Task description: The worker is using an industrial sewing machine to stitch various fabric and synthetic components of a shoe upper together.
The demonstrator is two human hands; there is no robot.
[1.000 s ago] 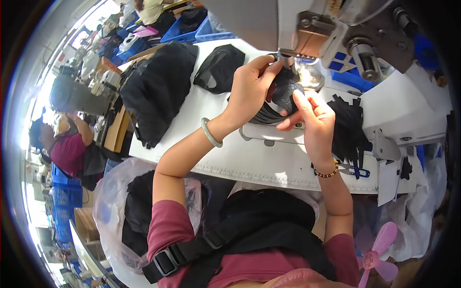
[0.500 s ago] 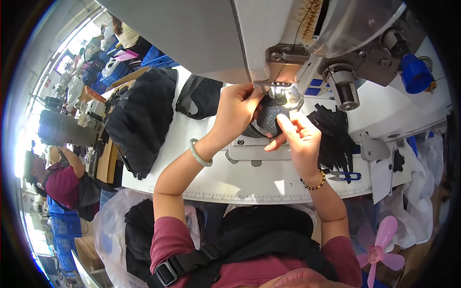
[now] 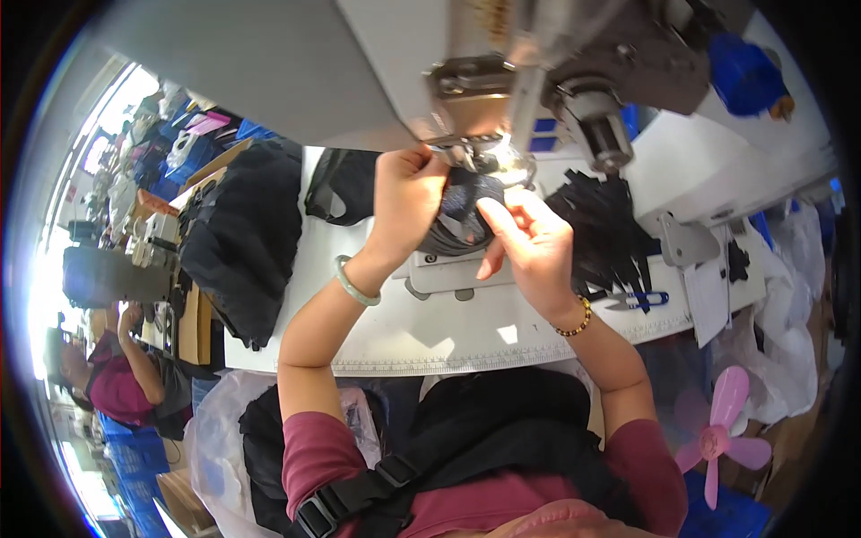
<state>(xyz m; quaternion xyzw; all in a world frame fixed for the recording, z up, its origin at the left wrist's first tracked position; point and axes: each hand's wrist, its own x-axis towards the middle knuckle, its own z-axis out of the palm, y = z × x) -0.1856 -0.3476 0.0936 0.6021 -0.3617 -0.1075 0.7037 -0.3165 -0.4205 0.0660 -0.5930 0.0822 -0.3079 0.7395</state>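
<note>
A small dark fabric piece (image 3: pixel 473 190), curved and partly in shadow, lies under the needle area of a white sewing machine (image 3: pixel 386 54). My left hand (image 3: pixel 404 199) pinches its left side close to the metal presser foot (image 3: pixel 466 152); the fingertips are partly hidden by the machine. On the right side of the piece, the thumb and fingers of my right hand (image 3: pixel 535 235) close on its edge. Black folds of material (image 3: pixel 453 240) hang below, between the two hands. The machine's lamp lights this spot brightly.
Right of my hands lies a heap of black strips (image 3: pixel 596 238), with blue-handled thread snips (image 3: pixel 644 300) in front. Left are a black cloth piece (image 3: pixel 336 193) and a larger black pile (image 3: pixel 242 242). A pink fan (image 3: pixel 717 439) stands lower right. Another person (image 3: pixel 126 377) sits far left.
The whole view has shifted, so the machine sits higher and further left. Both hands keep their hold, and the fabric between them shows less of its lit grey face.
</note>
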